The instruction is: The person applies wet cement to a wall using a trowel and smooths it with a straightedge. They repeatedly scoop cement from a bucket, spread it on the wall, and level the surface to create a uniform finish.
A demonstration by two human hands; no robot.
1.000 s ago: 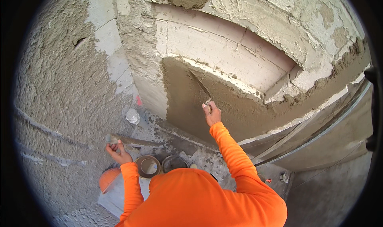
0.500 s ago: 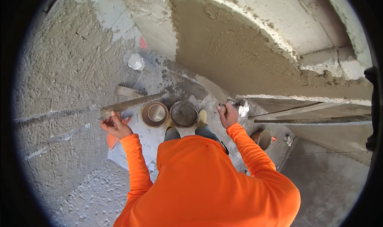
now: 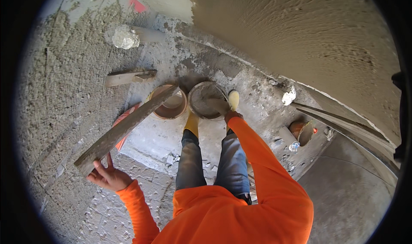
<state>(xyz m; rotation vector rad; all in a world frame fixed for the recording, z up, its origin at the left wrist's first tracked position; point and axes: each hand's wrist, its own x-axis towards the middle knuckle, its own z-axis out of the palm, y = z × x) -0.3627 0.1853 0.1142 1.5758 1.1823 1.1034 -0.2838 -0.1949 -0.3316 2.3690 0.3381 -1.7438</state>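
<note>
My left hand (image 3: 112,178) grips the near end of a long, mortar-stained wooden board (image 3: 128,130), which slants up to the right. Its far end overlaps the water bucket (image 3: 185,108) in the picture; whether they touch I cannot tell. Low between my feet and the wall, my right hand (image 3: 233,115) is closed round a trowel, its handle hidden in the fist. The trowel's blade (image 3: 218,105) reaches into a round bucket of grey mortar (image 3: 201,97).
Ahead rises a wall with wet brown plaster (image 3: 292,34); a rough wall (image 3: 56,98) stands left. A short wooden piece (image 3: 124,78) and a capped pipe (image 3: 125,37) are at the left. Long bars (image 3: 343,130) lean at the right near a small bucket (image 3: 305,133). Rubble lies around my feet.
My right hand has brought the trowel from in front of the wall down to the mortar bucket. My left hand has come nearer with the board, which slants more steeply. The view tips downward.
</note>
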